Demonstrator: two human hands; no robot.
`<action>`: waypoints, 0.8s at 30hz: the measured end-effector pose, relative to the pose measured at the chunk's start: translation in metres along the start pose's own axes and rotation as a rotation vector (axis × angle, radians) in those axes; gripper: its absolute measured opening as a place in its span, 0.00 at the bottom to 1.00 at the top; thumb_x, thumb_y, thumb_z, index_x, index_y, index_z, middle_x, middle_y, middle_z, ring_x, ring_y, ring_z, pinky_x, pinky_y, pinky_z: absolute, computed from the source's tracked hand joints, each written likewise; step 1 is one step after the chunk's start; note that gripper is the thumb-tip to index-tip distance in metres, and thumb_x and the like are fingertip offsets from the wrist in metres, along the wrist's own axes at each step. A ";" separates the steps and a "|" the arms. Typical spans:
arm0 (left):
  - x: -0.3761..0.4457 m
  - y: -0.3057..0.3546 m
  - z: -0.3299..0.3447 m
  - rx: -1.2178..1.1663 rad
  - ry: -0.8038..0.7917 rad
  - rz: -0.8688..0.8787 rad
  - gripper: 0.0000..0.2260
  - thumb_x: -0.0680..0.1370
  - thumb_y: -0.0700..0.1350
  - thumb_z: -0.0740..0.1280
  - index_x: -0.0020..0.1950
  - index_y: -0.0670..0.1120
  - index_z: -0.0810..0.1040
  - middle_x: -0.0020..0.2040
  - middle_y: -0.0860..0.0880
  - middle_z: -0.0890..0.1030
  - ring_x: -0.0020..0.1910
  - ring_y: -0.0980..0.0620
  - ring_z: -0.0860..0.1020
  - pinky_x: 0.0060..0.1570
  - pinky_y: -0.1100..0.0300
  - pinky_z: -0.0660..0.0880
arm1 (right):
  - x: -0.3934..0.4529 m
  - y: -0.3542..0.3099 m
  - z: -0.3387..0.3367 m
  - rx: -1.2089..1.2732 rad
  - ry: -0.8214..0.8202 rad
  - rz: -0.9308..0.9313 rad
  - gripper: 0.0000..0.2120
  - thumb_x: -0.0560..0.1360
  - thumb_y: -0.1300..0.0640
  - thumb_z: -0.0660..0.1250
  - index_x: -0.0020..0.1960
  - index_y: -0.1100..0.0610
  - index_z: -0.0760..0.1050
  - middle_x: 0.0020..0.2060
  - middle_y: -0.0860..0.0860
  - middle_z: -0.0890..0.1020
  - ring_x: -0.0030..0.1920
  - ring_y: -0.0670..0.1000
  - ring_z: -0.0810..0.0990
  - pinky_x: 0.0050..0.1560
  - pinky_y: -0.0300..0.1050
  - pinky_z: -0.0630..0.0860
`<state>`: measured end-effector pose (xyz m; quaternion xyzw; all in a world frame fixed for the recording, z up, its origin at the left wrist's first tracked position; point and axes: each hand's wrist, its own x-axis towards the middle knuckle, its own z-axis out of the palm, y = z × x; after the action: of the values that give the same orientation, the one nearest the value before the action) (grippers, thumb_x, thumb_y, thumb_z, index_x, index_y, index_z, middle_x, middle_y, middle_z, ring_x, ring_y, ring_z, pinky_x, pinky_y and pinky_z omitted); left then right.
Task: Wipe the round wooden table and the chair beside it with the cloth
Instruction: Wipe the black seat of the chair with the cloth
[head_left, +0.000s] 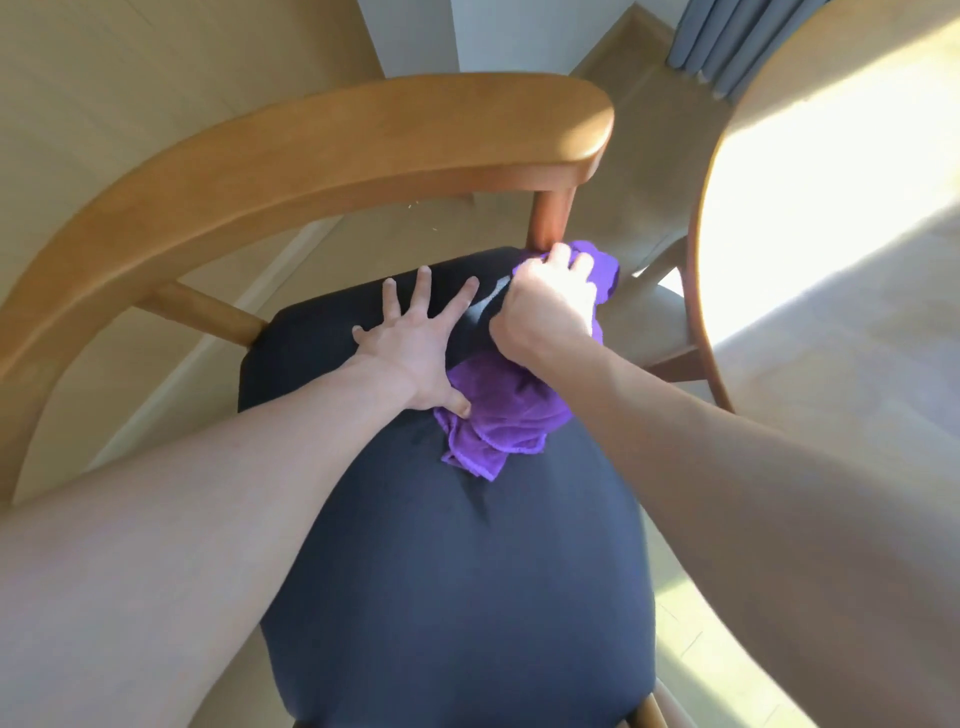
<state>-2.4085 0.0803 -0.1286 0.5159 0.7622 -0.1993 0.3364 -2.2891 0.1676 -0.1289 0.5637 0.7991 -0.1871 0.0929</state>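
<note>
Now two hands (410, 358) (545, 306), one cloth (498, 415), one chair (363, 140)

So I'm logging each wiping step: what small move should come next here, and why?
Probably rub the crumpled purple cloth up the wooden chair post. The right hand grips the cloth at the post's base, and the left hand lies spread on the dark padded seat, bracing.
</note>
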 end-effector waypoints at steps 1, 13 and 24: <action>-0.001 0.000 0.000 0.004 -0.005 0.000 0.67 0.60 0.66 0.82 0.77 0.68 0.30 0.83 0.49 0.32 0.82 0.34 0.37 0.70 0.23 0.60 | -0.010 0.004 0.001 -0.079 0.015 -0.094 0.16 0.74 0.57 0.64 0.60 0.61 0.73 0.60 0.57 0.70 0.60 0.62 0.68 0.54 0.52 0.70; -0.002 0.000 0.000 0.071 0.012 0.001 0.68 0.59 0.70 0.80 0.76 0.67 0.27 0.83 0.48 0.32 0.82 0.34 0.38 0.67 0.26 0.66 | -0.017 0.018 -0.011 0.247 0.007 -0.058 0.19 0.70 0.62 0.62 0.62 0.60 0.71 0.64 0.57 0.69 0.63 0.62 0.66 0.59 0.52 0.71; -0.018 0.014 0.016 -0.017 0.037 -0.037 0.70 0.59 0.73 0.78 0.79 0.61 0.27 0.81 0.44 0.28 0.81 0.33 0.35 0.70 0.25 0.63 | -0.120 0.078 0.014 -0.152 -0.203 -0.179 0.35 0.70 0.56 0.63 0.76 0.53 0.61 0.69 0.56 0.63 0.57 0.61 0.67 0.62 0.49 0.68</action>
<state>-2.3860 0.0638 -0.1261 0.5023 0.7794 -0.1896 0.3230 -2.1749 0.0808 -0.1133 0.4598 0.8446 -0.1895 0.1985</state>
